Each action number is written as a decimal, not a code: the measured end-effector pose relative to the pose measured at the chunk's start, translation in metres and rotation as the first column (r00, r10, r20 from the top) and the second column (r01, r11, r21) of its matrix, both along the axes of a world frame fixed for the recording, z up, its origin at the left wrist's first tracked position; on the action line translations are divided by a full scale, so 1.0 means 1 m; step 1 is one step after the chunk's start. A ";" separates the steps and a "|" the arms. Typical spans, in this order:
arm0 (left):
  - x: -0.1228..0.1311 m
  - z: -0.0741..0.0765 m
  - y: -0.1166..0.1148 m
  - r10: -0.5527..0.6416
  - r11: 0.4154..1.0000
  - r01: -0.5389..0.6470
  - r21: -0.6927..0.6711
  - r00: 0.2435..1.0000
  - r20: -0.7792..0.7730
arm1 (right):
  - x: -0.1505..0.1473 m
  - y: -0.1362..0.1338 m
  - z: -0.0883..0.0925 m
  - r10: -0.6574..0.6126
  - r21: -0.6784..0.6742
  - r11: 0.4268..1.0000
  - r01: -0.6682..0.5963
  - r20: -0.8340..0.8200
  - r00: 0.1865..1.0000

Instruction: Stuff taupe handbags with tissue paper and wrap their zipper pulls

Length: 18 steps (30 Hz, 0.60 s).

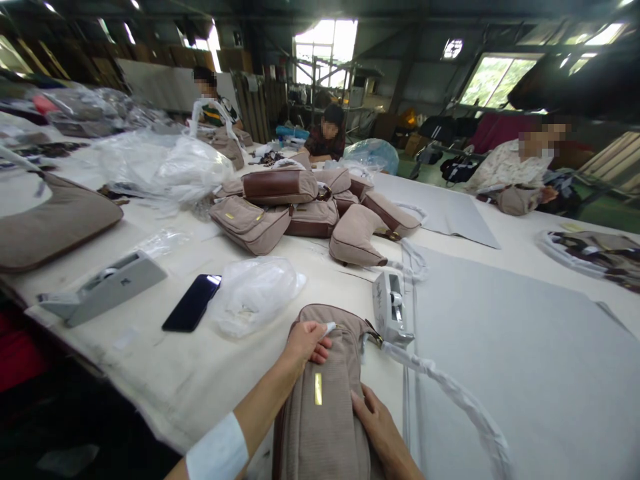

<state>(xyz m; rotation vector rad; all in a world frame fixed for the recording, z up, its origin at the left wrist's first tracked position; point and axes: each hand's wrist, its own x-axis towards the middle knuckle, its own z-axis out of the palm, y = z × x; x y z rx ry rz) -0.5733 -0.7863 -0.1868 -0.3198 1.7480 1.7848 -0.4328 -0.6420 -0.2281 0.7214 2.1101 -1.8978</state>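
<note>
A taupe handbag [333, 380] with brown leather trim lies on the table before me, a small gold plate [319, 389] on its front. My left hand [309, 343] pinches a small white-wrapped tab [331, 328] near the bag's upper end, where a bit of gold metal shows. At the bag's right side, my right hand [377, 420] grips the edge; some of its fingers are hidden. From a buckle at the top right, the strap [440, 380], wrapped in white, curves over the table to the right.
Tape dispensers stand at the left [117, 283] and beyond the bag [391, 307]. A phone [193, 303] lies beside a crumpled plastic bag [255, 293]. More handbags [280, 187] are piled farther back. Grey sheets [510, 360] cover the right side. Several people sit around the table.
</note>
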 end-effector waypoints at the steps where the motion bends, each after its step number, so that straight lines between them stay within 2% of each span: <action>1: 0.002 -0.001 0.001 0.017 1.000 -0.018 -0.014 0.999 -0.036 | 0.000 -0.001 0.000 0.006 -0.004 1.000 -0.006 -0.003 1.000; 4: 0.004 -0.004 0.001 0.048 0.998 -0.052 -0.034 0.993 -0.108 | 0.001 -0.003 0.001 0.022 -0.004 1.000 -0.022 0.026 0.999; 12: -0.003 0.001 -0.005 0.056 0.998 -0.056 -0.003 0.997 -0.046 | 0.002 -0.003 0.006 0.029 -0.017 0.999 -0.029 0.011 1.000; 18: 0.000 0.001 -0.004 0.060 0.997 -0.065 -0.050 0.994 -0.096 | 0.005 0.002 0.005 0.157 -0.013 0.988 -0.157 0.012 0.988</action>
